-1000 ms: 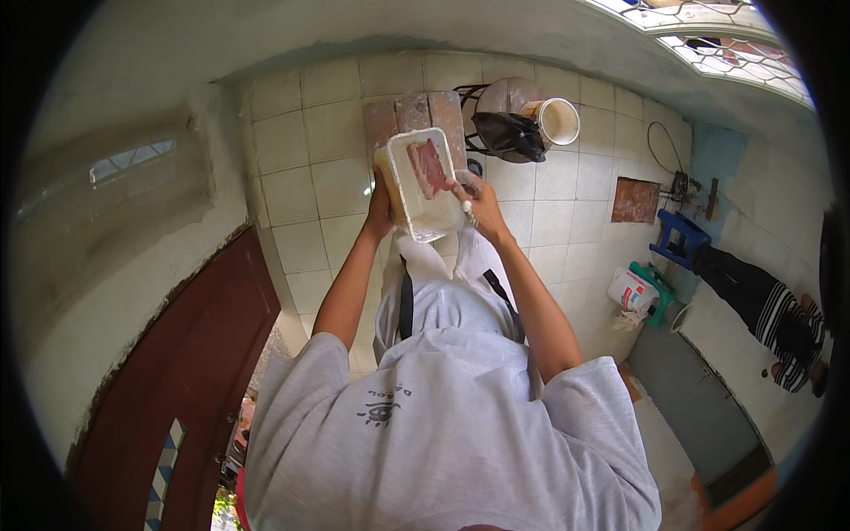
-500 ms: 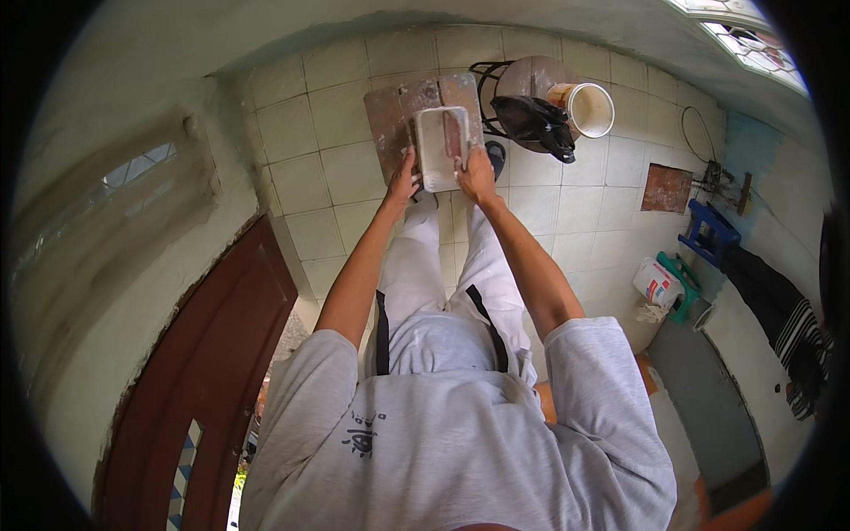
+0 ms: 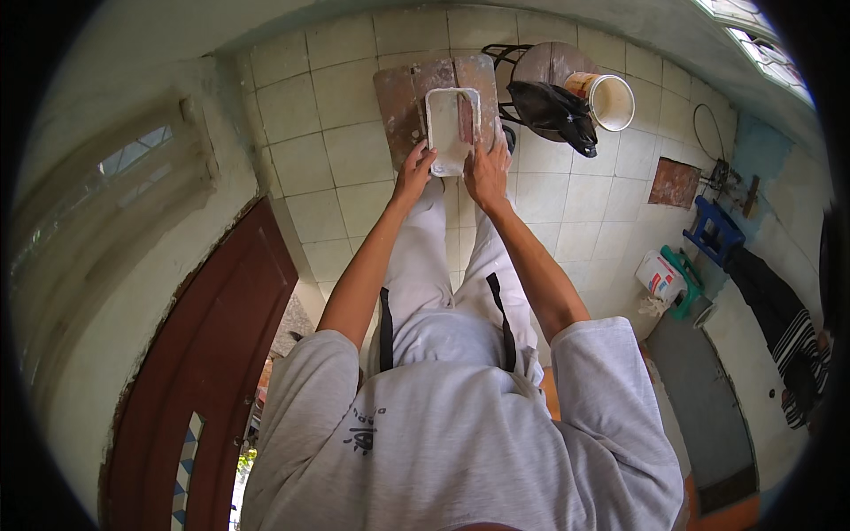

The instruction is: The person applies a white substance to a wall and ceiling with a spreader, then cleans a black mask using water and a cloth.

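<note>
A white rectangular tray (image 3: 443, 133), its walls smeared with dried plaster or paint, is held in front of me over a brown, spattered board (image 3: 405, 97). My left hand (image 3: 413, 173) grips the tray's near left corner, thumb against its side. On the near right corner, my right hand (image 3: 486, 175) is closed with its fingers along the outer wall. Inside the tray, against the right wall, lies a long reddish-brown piece (image 3: 466, 119), perhaps a tool's handle. Fingers under the tray are hidden.
Right of the board, a round stool (image 3: 549, 64) bears a black plastic bag (image 3: 540, 111) and an open white bucket (image 3: 611, 103). Along the right wall are a blue stool (image 3: 713, 226) and a white container (image 3: 660, 274). A brown door (image 3: 208, 354) stands at left.
The view has shifted slightly. Both hands still hold the tray, which sits a little farther up and right in view. My right hand's fingers now reach farther along the tray's side.
</note>
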Available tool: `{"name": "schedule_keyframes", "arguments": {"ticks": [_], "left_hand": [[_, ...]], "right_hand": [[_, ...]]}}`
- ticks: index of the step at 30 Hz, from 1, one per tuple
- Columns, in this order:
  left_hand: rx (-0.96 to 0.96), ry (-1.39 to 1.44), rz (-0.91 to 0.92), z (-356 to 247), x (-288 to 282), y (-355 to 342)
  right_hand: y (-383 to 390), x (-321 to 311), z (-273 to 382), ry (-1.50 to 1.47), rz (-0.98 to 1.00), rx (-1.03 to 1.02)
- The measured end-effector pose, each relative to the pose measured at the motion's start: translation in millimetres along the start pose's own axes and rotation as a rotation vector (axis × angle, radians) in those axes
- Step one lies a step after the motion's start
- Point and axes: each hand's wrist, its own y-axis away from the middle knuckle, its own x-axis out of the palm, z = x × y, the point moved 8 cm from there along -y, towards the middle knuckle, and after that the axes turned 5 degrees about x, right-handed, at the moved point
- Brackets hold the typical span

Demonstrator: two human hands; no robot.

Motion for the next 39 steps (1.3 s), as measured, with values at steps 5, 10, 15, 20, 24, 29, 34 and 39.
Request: {"name": "schedule_keyframes", "arguments": {"ticks": [5,10,15,20,24,29,34,39], "left_hand": [[-0.03,0.013,0.015,4,-6,-2],[-0.074,0.03,0.04,7,-7,0],[-0.056,0.06,0.046,9,-10,4],[-0.051,0.063,0.069,13,-11,5],[-0.064,0.056,0.059,12,-12,11],[-0.069,0.06,0.049,15,-13,11],[-0.079,0.112,0.033,22,-16,11],[-0.082,0.132,-0.009,27,-22,14]], "right_hand": [[0,17,-1,0.077,0.005,0.005],[5,32,-9,0.124,0.102,0.078],[8,27,0,0.075,0.111,0.066],[12,31,4,0.103,0.119,0.071],[14,39,-3,0.045,0.134,0.156],[13,34,-2,0.085,0.08,0.103],[15,29,-1,0.099,0.076,0.035],[47,-2,5,-0.004,0.072,-0.059]]}}
